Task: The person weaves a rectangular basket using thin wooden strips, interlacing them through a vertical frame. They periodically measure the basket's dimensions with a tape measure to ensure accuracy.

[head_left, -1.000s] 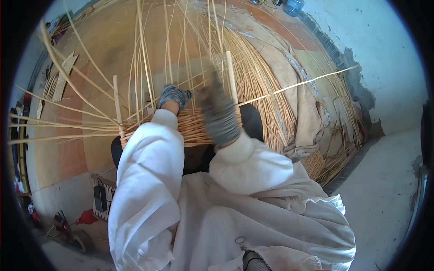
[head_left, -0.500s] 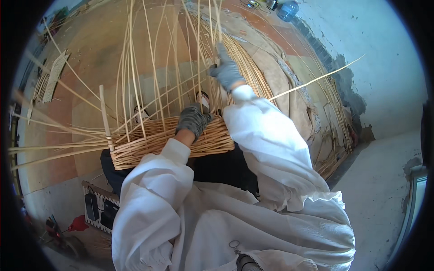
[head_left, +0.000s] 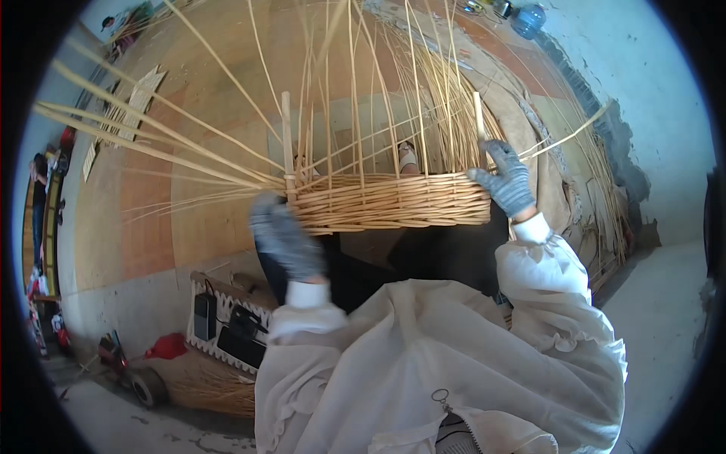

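A woven wicker basket [head_left: 389, 201] sits across my lap, with two thicker corner posts and many long pale rods fanning upward and leftward from it. My right hand [head_left: 503, 178], in a grey glove, grips the basket's right corner beside the post. At the left end, my gloved left hand [head_left: 287, 238] is smeared by motion near the lower corner; its finger shape is unclear. Behind the weave a sandalled foot [head_left: 408, 159] shows between the rods.
Loose rods [head_left: 594, 181] and crumpled tan cloth [head_left: 518, 106] lie along the right wall. A blue water jug [head_left: 527, 21] stands far back. Lower left are black devices [head_left: 242, 321] on a white rack and a red object [head_left: 165, 348]. A small figure [head_left: 38, 197] shows at far left.
The basket has shifted right and sits more level. My right hand has come down from the upright rods to its right corner, and my left hand has moved from its middle to the left end.
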`<state>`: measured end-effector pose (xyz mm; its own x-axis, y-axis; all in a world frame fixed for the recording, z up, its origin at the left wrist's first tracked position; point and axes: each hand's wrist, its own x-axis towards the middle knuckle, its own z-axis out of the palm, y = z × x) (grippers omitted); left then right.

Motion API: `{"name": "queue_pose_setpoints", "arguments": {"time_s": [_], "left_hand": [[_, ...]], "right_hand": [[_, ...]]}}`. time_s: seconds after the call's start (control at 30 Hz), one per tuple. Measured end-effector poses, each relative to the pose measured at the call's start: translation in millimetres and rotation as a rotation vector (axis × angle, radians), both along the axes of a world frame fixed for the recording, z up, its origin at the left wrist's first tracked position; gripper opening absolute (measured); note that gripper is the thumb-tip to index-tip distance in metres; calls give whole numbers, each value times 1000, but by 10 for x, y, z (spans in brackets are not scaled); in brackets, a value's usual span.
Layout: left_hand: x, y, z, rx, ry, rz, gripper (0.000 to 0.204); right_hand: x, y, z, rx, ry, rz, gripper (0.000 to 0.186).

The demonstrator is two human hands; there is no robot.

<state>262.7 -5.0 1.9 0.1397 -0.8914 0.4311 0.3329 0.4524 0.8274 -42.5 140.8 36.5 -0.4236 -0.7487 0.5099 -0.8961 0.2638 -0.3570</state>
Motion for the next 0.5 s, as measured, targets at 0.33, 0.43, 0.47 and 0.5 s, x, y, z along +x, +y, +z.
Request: {"name": "queue_pose_setpoints", "arguments": {"time_s": [0.33, 0.43, 0.47, 0.5], "left_hand": [[-18, -1756, -960, 785, 35, -659, 23], [-188, -1529, -481, 435, 528, -908, 19], [-319, -1488, -279, 430, 654, -1020, 17], [-442, -1454, -106, 472, 608, -1048, 17]], "right_hand": [[-534, -566, -114, 652, 98, -443, 57], [-762, -712, 367, 520, 123, -369, 55], [-876, -760, 589, 583, 136, -391, 55], [-972, -807, 779, 571, 171, -309, 56]]}}
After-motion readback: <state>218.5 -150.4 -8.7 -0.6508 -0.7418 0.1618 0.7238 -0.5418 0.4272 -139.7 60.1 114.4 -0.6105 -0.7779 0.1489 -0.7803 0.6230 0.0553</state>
